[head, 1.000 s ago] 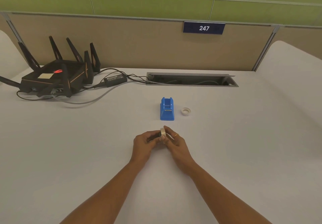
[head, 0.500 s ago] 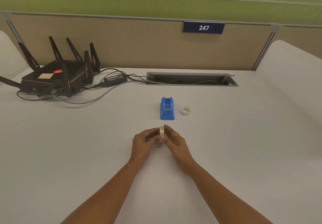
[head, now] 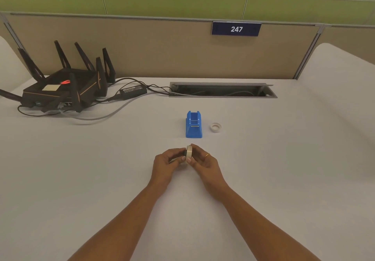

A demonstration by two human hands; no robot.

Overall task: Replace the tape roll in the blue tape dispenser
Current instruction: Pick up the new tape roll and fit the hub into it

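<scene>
Both hands meet above the middle of the white desk (head: 81,179), toward its near edge; the left hand (head: 165,164) and the right hand (head: 203,162) are each curled around a cream tape roll (head: 189,150), which stands on edge between the fingertips, its flat faces turned left and right; the right thumb and first finger pinch its right side, and the left fingers press against its left side, where a small dark part shows that is too small to make out; a gold ring (head: 207,155) sits on a finger of the right hand. Just beyond the hands, apart from them, the blue tape dispenser (head: 193,124) stands upright on the desk with its cradle bare; a small white ring-shaped core (head: 215,127) lies flat just to its right, not touching it. At the far left corner sits a black router (head: 65,87) with raised antennas; its cables run toward an open cable slot (head: 223,90) along the far edge.
</scene>
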